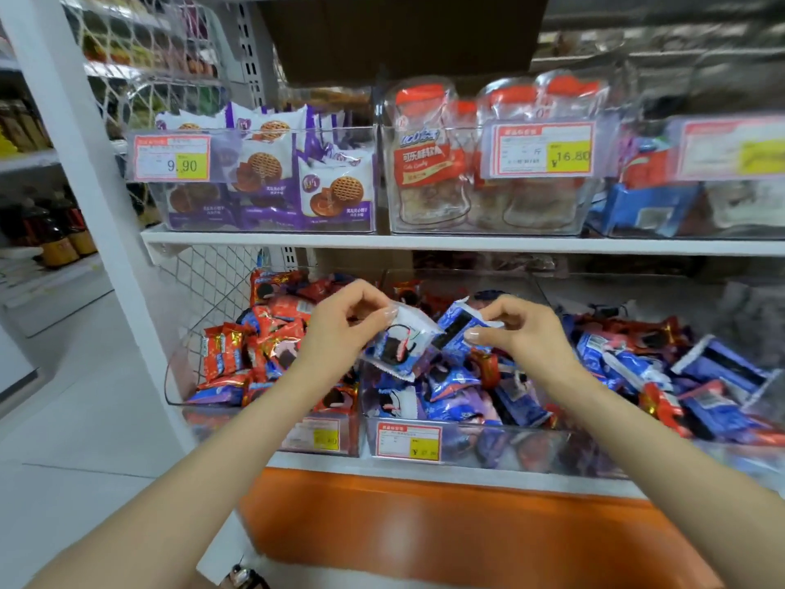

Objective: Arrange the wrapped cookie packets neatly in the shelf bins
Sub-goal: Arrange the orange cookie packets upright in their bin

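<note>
Both my hands are raised over the lower shelf's clear bins. My left hand (344, 320) pinches a blue and white cookie packet (399, 346) by its upper edge. My right hand (516, 333) pinches a second blue packet (456, 329) that touches the first one. Below them the middle bin (463, 446) holds a loose heap of blue packets with a few red ones mixed in. The left bin (272, 418) holds mostly red packets (272, 333). More blue and red packets (696, 388) are piled at the right.
The upper shelf (467, 244) carries clear bins of purple biscuit packs (272, 176), red-labelled candy bags (429, 163) and blue boxes (650, 206), each with a price tag. An orange base panel (424, 529) runs under the lower shelf. Bottles (55, 235) stand on shelves at the far left.
</note>
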`<state>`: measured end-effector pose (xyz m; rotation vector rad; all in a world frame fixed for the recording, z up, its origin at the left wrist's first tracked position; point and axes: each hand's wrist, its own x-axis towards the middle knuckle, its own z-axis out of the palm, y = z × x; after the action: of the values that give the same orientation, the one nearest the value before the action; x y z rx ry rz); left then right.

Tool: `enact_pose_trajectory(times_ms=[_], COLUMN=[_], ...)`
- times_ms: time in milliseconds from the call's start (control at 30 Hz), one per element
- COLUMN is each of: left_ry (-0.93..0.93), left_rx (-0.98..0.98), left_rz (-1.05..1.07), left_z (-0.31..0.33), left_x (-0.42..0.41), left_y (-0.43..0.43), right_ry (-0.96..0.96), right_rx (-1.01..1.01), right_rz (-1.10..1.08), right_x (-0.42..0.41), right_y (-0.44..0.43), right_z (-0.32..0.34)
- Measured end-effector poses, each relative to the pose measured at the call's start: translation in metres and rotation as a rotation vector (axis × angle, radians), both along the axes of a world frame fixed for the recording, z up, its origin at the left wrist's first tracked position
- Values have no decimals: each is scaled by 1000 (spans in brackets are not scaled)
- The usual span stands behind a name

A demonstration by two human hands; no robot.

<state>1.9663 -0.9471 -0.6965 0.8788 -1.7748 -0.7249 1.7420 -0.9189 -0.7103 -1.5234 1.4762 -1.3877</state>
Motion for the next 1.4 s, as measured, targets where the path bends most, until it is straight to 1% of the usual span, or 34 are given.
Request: enact_pose_trajectory(times_ms=[167, 300, 367, 400, 433, 467, 533, 600, 633, 733, 800, 933, 1033, 1100, 1167, 1233, 1300, 1400], left_ry=[-6, 47, 40, 46, 49, 33, -83, -158, -186, -250, -271, -388, -407, -386, -333, -335, -395, -633], left_rx=[10, 77, 104, 135, 179, 224, 250, 179, 137, 29, -17, -101, -114, -124, -119, -142, -145, -205], left_rz=[-111, -143, -130, -124, -128, -137, -131, -101, -90, -72, -88, -65, 7, 87, 174, 254, 302, 346], left_z=[0, 4, 4, 2, 2, 1, 0, -3, -5, -11, -16, -30, -33, -28, -22, -20, -24, -37], left_x=[-79, -154, -191, -207, -220, -229, -234, -221, -210, -174, -143, -75, -29, -3, 21, 45, 69, 98], left_y=[-3, -4, -5, -5, -5, -4, -4, -6, -6, -8, -9, -11, -17, -21, -26, -34, -41, -49], right_ry=[71, 95, 11, -44, -62, -27, 180, 371, 411, 411, 392, 414, 453, 475, 480, 481, 482, 490], right_rx=[18, 26, 50, 59, 78, 108, 185, 208, 193, 112, 63, -23, -51, -57, -71, -94, -113, -120], right_rz=[-135, -320, -376, -392, -409, -435, -497, -535, -544, -499, -409, -213, -90, -16, 28, 60, 96, 151], right_x=[-52, -106, -133, -145, -157, -167, -184, -185, -183, -164, -143, -92, -56, -35, -16, 1, 17, 41], right_y=[19, 35, 44, 49, 53, 56, 57, 58, 57, 50, 45, 30, 17, 8, 0, -8, -15, -23], right_z=[8, 16, 17, 17, 17, 16, 12, 12, 13, 17, 18, 11, 5, 1, -3, -4, -5, -8])
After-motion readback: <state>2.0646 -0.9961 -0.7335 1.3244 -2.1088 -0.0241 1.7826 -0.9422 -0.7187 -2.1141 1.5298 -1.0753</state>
